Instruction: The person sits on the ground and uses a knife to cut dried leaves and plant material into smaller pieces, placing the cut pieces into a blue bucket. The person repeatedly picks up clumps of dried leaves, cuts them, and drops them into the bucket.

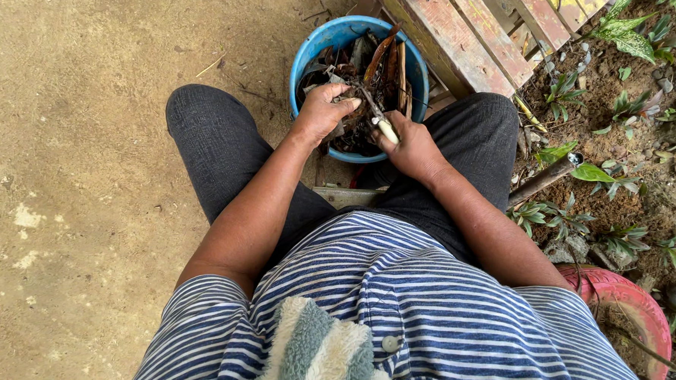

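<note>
I sit with my knees apart over a blue bucket (306, 48) filled with dry brown leaves and husks (378, 63). My left hand (321, 111) grips a dark clump of plant matter (352, 113) just above the bucket's near rim. My right hand (408, 145) is closed around a pale-handled tool (385, 129), probably a small knife, whose tip points into the clump. The blade itself is hidden among the debris.
A worn wooden bench (483, 32) with peeling paint stands at the upper right. Small green plants (627, 33) grow in soil to the right. A pink pot rim (639, 306) sits at the lower right; a dark stick (543, 179) lies by my right knee. Bare concrete (72, 186) spreads left.
</note>
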